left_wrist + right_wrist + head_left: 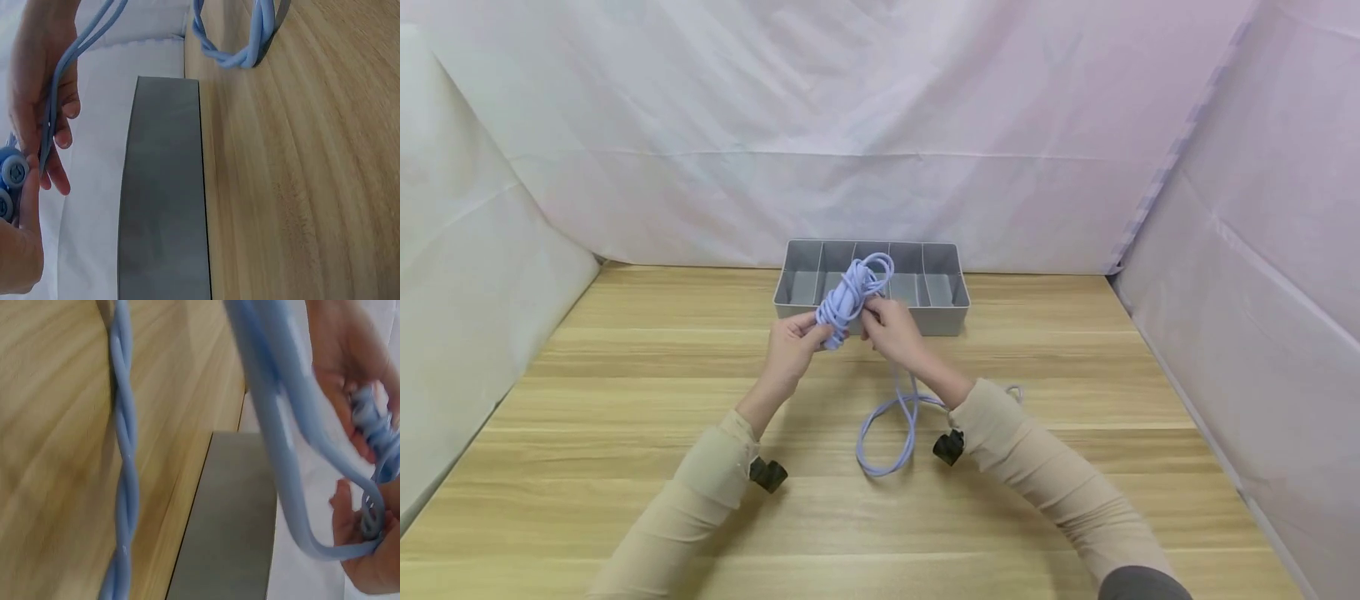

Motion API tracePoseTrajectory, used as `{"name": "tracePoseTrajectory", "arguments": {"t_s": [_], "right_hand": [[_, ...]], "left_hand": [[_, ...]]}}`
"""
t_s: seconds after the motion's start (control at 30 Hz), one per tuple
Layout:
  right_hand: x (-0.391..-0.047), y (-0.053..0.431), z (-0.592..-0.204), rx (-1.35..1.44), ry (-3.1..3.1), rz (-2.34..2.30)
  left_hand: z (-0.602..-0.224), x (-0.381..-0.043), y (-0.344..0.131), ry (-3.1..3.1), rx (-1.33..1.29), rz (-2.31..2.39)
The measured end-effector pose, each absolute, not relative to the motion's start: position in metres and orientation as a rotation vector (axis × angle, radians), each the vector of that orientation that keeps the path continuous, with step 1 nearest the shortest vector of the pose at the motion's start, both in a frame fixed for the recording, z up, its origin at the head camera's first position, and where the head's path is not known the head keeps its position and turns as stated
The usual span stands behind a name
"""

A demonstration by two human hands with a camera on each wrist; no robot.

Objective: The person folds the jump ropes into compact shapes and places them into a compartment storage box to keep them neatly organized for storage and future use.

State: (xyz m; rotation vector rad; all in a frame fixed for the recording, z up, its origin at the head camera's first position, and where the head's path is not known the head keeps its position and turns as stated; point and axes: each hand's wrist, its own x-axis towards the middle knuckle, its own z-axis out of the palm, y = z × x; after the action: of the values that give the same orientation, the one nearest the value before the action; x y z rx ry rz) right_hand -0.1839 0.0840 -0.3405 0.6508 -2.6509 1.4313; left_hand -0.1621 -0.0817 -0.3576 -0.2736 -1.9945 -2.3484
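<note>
A light blue jump rope (847,298) is bundled, its cord wound in several turns around its paired handles. My left hand (788,348) holds the bundle's lower end between thumb and fingers. Two round handle ends (14,172) with cross-shaped marks show beside that thumb in the left wrist view. On the bundle's other side, my right hand (895,329) grips the cord close to the windings. Doubled cord (287,469) runs from this hand in the right wrist view. A loose, partly twisted length of cord (861,446) hangs down and loops over the table.
Behind the hands, a grey box (943,322) with several compartments stands at the back of the wooden table (662,400). White cloth (715,125) hangs behind and on both sides. Small black devices (768,475) are fixed at both wrists.
</note>
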Motion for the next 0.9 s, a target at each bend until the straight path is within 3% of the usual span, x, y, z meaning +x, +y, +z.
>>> {"name": "tracePoseTrajectory", "arguments": {"t_s": [0.5, 0.7, 0.9], "right_hand": [[-0.166, 0.086, -0.333, 0.247, -2.532, 2.276], [-0.158, 0.092, -0.333, 0.209, -2.597, 2.265], [-0.148, 0.097, -0.332, 0.395, -2.683, 2.087]], "left_hand": [[-0.368, -0.181, -0.098, -1.82, 0.149, -2.008], [-0.364, -0.187, -0.113, -1.735, 0.228, -1.898], [-0.365, -0.185, -0.117, -1.768, 0.196, -1.776]]}}
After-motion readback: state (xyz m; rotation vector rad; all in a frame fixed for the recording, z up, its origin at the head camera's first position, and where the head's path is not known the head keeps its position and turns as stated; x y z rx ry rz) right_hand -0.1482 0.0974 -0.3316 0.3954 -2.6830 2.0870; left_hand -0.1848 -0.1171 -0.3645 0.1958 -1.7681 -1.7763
